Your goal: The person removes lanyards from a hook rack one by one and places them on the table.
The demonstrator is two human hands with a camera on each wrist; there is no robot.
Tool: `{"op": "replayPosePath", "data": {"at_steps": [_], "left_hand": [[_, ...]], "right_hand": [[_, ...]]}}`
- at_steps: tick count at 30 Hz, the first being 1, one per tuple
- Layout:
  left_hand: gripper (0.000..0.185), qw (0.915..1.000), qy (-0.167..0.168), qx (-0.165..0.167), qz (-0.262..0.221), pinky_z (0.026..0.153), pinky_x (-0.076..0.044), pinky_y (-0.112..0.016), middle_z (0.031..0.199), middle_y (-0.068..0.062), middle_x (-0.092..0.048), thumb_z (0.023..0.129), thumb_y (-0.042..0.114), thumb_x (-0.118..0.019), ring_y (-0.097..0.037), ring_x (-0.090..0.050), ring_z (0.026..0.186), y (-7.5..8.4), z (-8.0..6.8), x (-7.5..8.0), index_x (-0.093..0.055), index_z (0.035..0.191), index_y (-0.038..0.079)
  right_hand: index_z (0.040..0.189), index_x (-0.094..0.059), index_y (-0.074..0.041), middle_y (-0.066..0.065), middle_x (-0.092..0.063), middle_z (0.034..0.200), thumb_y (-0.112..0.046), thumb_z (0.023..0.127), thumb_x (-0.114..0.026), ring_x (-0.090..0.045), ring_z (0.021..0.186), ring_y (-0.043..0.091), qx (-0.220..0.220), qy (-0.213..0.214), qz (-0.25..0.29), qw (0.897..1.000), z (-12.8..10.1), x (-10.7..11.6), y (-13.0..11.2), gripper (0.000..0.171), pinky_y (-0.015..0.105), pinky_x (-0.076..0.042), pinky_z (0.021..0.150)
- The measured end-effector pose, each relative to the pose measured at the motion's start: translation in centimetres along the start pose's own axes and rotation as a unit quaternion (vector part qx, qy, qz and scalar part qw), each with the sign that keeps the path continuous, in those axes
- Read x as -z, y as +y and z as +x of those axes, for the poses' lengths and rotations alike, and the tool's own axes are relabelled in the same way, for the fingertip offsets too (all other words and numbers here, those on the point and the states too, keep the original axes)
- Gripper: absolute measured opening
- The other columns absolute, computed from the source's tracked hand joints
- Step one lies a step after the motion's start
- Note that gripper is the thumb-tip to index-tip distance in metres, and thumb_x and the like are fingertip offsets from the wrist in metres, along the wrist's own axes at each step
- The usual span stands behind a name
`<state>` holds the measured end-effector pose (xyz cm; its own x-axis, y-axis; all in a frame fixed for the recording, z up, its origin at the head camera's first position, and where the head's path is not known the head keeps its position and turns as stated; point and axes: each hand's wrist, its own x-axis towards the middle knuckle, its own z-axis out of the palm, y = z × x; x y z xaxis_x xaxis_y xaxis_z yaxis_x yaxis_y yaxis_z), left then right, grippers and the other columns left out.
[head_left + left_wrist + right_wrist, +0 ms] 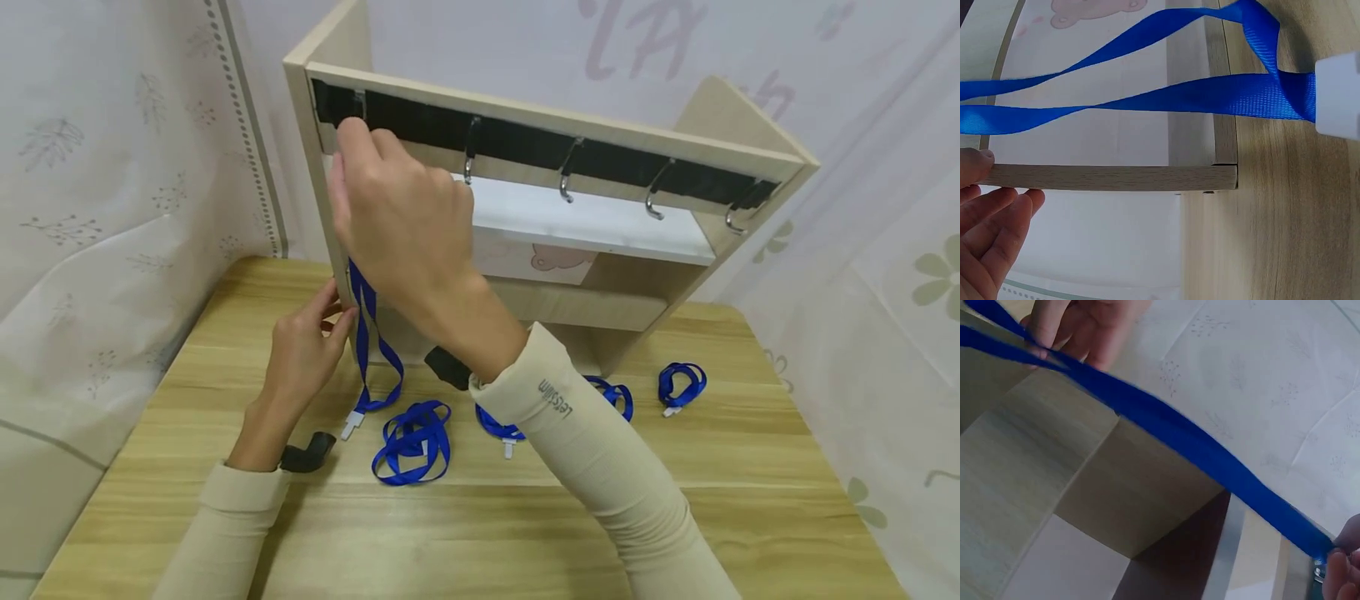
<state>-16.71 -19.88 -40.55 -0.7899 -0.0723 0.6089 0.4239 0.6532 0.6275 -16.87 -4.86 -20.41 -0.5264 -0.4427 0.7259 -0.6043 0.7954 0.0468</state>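
My right hand (405,217) is raised to the left end of the wooden shelf's hook row and pinches the top of a blue lanyard (363,333). The leftmost hook (361,104) shows just above its knuckles; its tip is hidden. In the right wrist view the lanyard strap (1172,428) runs taut from those fingertips. The strap hangs in a long loop, its white clip (351,425) low near the tabletop. Lower down, my left hand (300,354) grips the shelf's left side panel (1110,177), thumb on one face and fingers on the other.
Several bare metal hooks (567,171) line the black strip to the right. Coiled blue lanyards lie on the wooden table (420,542): one at front left (412,446), one far right (682,383), others partly behind my right sleeve. Dark wrist mounts (309,452) sit by both wrists.
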Motion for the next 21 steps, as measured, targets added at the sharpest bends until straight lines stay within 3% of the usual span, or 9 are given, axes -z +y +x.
{"op": "replayPosePath", "data": {"at_steps": [6,10,13,17,21], "left_hand": [[0.041,1.0000,0.000,0.002,-0.003,0.065,-0.060,-0.049,0.118,-0.023,-0.069,0.093,-0.001,-0.065,-0.041,-0.071,0.095,0.1,0.2,0.0,-0.058,0.133,0.003],[0.035,1.0000,0.003,-0.003,-0.001,0.064,-0.060,-0.047,0.118,-0.023,-0.069,0.092,-0.004,-0.065,-0.040,-0.072,0.095,0.1,0.3,0.0,-0.061,0.126,0.000],[0.027,1.0000,0.005,-0.007,0.003,0.064,-0.060,-0.047,0.111,-0.023,-0.071,0.091,-0.004,-0.067,-0.039,-0.072,0.091,0.1,0.3,0.0,-0.062,0.118,-0.003],[0.013,0.9998,0.008,-0.016,0.011,0.060,-0.059,-0.050,0.092,-0.022,-0.073,0.091,-0.001,-0.068,-0.040,-0.073,0.079,0.0,0.3,0.0,-0.062,0.103,-0.004],[0.019,0.9997,0.010,-0.019,0.010,0.060,-0.059,-0.047,0.099,-0.022,-0.073,0.091,-0.002,-0.067,-0.039,-0.073,0.083,0.0,0.4,-0.1,-0.063,0.110,-0.004]], "right_hand": [[0.109,-0.070,-0.012,-0.003,-0.065,0.093,-0.023,0.105,-0.040,-0.055,0.056,0.008,0.040,0.029,0.014,0.999,-0.1,0.6,0.2,0.032,0.021,-0.043,0.047],[0.107,-0.071,-0.014,-0.003,-0.063,0.093,-0.025,0.105,-0.042,-0.058,0.062,0.007,0.056,0.049,0.073,0.995,0.0,1.4,0.5,0.031,0.021,-0.046,0.052],[0.104,-0.069,-0.011,-0.003,-0.065,0.092,-0.025,0.104,-0.046,-0.059,0.068,0.005,0.065,0.068,0.141,0.986,0.2,1.9,1.2,0.027,0.016,-0.045,0.060],[0.102,-0.066,-0.008,-0.003,-0.069,0.090,-0.026,0.102,-0.052,-0.061,0.074,0.001,0.081,0.087,0.255,0.960,0.7,1.7,2.9,0.023,0.012,-0.048,0.068],[0.102,-0.067,-0.017,-0.012,-0.069,0.087,-0.032,0.099,-0.058,-0.061,0.068,-0.002,0.109,0.127,0.370,0.914,1.4,-0.3,5.7,0.018,0.016,-0.050,0.059]]}}
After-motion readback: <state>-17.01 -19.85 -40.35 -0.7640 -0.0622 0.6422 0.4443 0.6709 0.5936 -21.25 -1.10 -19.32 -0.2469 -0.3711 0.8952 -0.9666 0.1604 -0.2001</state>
